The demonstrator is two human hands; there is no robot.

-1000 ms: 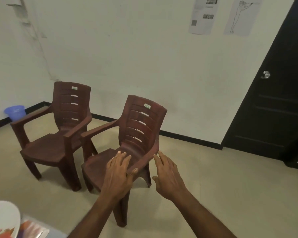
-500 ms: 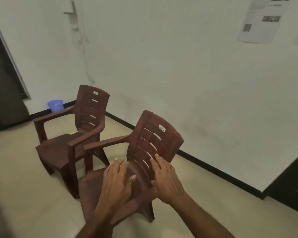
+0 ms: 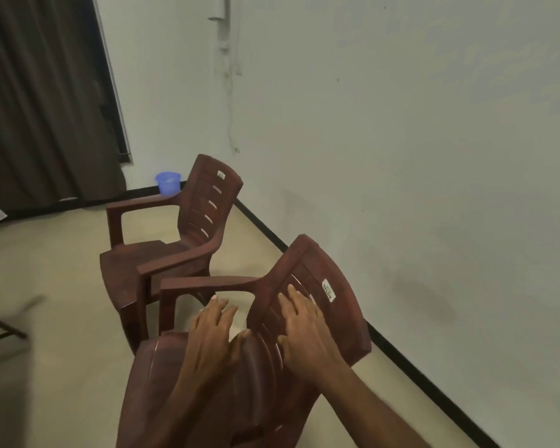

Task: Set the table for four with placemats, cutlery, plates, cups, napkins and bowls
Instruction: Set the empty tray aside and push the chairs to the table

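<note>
No placemats, cutlery, plates, cups, napkins or bowls show in this view. Directly below me is a dark red plastic armchair. My left hand reaches over its seat with straight fingers and holds nothing. My right hand lies with straight fingers over the slatted backrest; whether it touches the slats I cannot tell. Both forearms come in from the bottom edge.
A second dark red armchair stands just beyond the near one, along the white wall. A blue bucket sits on the floor in the corner. A dark curtain hangs at the left. A blurred dark-edged shape shows at the far left.
My view has swung left and moved closer to the near chair. The door and wall posters have left the frame. Both hands have moved forward over the seat and backrest.
</note>
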